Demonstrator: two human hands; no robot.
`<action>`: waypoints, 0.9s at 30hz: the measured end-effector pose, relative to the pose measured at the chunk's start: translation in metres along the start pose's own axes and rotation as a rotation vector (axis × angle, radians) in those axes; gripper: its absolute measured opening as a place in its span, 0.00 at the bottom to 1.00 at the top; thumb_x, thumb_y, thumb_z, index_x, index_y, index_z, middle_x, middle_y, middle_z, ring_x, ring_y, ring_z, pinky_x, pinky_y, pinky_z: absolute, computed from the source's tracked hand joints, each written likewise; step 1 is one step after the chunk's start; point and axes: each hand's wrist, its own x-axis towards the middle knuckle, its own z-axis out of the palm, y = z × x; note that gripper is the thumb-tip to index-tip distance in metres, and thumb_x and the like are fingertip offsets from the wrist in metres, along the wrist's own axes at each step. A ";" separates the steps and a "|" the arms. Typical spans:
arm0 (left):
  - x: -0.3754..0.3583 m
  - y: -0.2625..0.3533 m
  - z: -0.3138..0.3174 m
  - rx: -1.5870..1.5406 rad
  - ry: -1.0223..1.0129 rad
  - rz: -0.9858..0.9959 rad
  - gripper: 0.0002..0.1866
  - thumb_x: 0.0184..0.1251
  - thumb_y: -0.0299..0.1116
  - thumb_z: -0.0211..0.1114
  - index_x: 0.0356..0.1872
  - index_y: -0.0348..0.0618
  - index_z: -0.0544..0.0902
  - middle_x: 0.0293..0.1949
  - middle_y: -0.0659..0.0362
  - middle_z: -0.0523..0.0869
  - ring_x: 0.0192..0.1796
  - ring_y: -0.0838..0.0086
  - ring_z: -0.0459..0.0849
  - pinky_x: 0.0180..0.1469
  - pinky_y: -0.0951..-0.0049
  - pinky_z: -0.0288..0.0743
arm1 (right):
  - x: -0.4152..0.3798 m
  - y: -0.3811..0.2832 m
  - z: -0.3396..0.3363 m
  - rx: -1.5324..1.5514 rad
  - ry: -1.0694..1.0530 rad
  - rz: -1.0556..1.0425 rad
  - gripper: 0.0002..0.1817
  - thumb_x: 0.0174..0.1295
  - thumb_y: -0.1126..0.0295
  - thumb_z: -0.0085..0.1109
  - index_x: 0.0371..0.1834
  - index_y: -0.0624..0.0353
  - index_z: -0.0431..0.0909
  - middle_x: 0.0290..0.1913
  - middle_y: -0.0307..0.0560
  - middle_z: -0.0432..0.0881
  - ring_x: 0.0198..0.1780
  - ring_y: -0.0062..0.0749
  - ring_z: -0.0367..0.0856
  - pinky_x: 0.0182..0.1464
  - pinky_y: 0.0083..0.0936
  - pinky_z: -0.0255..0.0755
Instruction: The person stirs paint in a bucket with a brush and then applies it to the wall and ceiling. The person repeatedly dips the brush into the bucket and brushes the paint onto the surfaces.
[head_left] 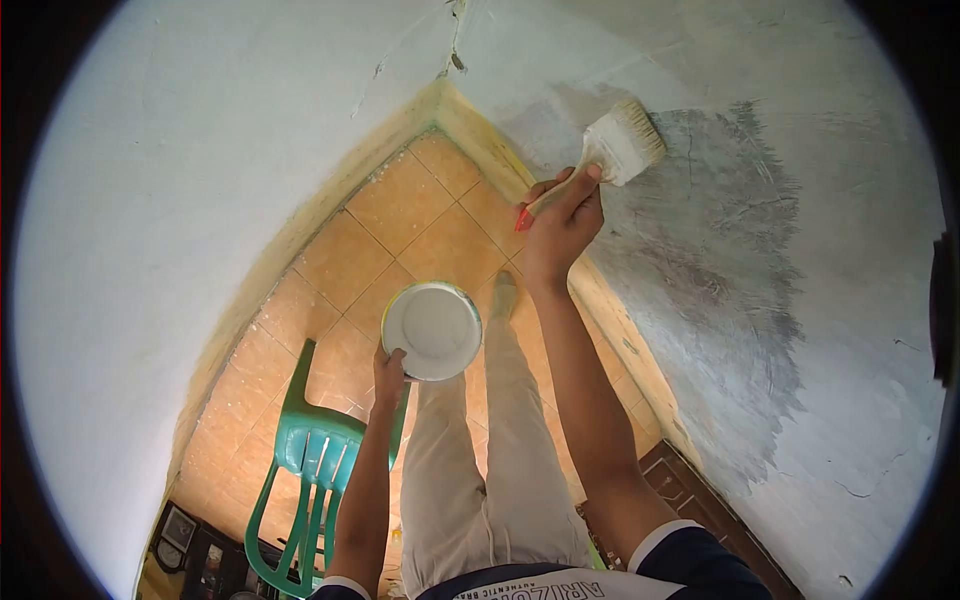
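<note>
My right hand is closed around the handle of a wide paintbrush, whose handle ends in a red tip. The brush's pale, paint-coated bristles are at the right wall, beside a darker, wet-looking grey patch; whether they touch it is unclear. Lower and to the left, my left hand grips the rim of a round tub with whitish paint inside. The thumb lies over the tub's edge, and the other fingers are mostly hidden.
A green plastic chair stands at lower left on the orange tiled floor. Two walls meet in a corner ahead, with a yellowish skirting along the left one. Dark items sit at bottom left, and a brown panelled object at lower right.
</note>
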 end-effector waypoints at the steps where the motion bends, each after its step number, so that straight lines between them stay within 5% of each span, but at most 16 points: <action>1: -0.001 0.009 0.001 -0.003 0.000 0.001 0.29 0.63 0.25 0.52 0.69 0.32 0.72 0.55 0.47 0.83 0.51 0.60 0.87 0.42 0.62 0.90 | 0.003 0.007 -0.002 -0.060 0.026 -0.040 0.28 0.83 0.50 0.33 0.34 0.62 0.70 0.19 0.45 0.75 0.17 0.29 0.77 0.17 0.27 0.75; 3: -0.008 0.025 0.000 -0.138 -0.031 -0.193 0.30 0.63 0.26 0.52 0.69 0.33 0.72 0.56 0.46 0.83 0.50 0.60 0.87 0.42 0.62 0.90 | 0.017 0.036 -0.007 -0.145 0.004 -0.023 0.29 0.83 0.50 0.34 0.34 0.64 0.71 0.18 0.47 0.77 0.17 0.31 0.78 0.17 0.28 0.76; 7: -0.007 0.024 0.004 -0.115 -0.053 -0.152 0.31 0.63 0.25 0.52 0.70 0.33 0.72 0.57 0.46 0.83 0.50 0.59 0.88 0.40 0.62 0.91 | 0.036 0.090 -0.013 -0.338 -0.071 0.062 0.30 0.83 0.52 0.36 0.36 0.71 0.74 0.18 0.53 0.81 0.16 0.37 0.82 0.19 0.30 0.78; 11: -0.012 0.030 0.010 -0.089 -0.071 -0.148 0.32 0.63 0.25 0.53 0.72 0.34 0.70 0.56 0.45 0.84 0.51 0.59 0.88 0.41 0.61 0.90 | 0.041 0.114 -0.006 -0.163 -0.043 0.316 0.29 0.82 0.52 0.38 0.37 0.70 0.75 0.20 0.53 0.83 0.18 0.36 0.83 0.21 0.30 0.80; 15: -0.010 0.020 0.008 -0.056 -0.084 -0.127 0.32 0.63 0.24 0.52 0.72 0.33 0.71 0.58 0.45 0.84 0.58 0.60 0.84 0.58 0.63 0.81 | 0.040 0.080 -0.012 -0.095 -0.060 0.219 0.26 0.82 0.49 0.39 0.40 0.64 0.73 0.23 0.49 0.80 0.20 0.32 0.80 0.25 0.31 0.78; 20: -0.009 0.030 0.008 -0.057 -0.084 -0.101 0.32 0.62 0.24 0.52 0.72 0.32 0.71 0.59 0.46 0.84 0.60 0.60 0.82 0.64 0.64 0.74 | -0.004 -0.005 -0.003 0.080 -0.025 0.038 0.27 0.83 0.49 0.36 0.34 0.61 0.71 0.20 0.47 0.78 0.17 0.30 0.76 0.23 0.26 0.74; 27: -0.003 0.014 0.012 -0.083 -0.064 -0.103 0.33 0.63 0.24 0.52 0.74 0.33 0.68 0.63 0.45 0.81 0.61 0.60 0.82 0.64 0.64 0.75 | 0.030 0.073 -0.017 -0.137 -0.036 -0.053 0.29 0.83 0.49 0.34 0.35 0.63 0.72 0.18 0.49 0.80 0.17 0.32 0.80 0.21 0.29 0.76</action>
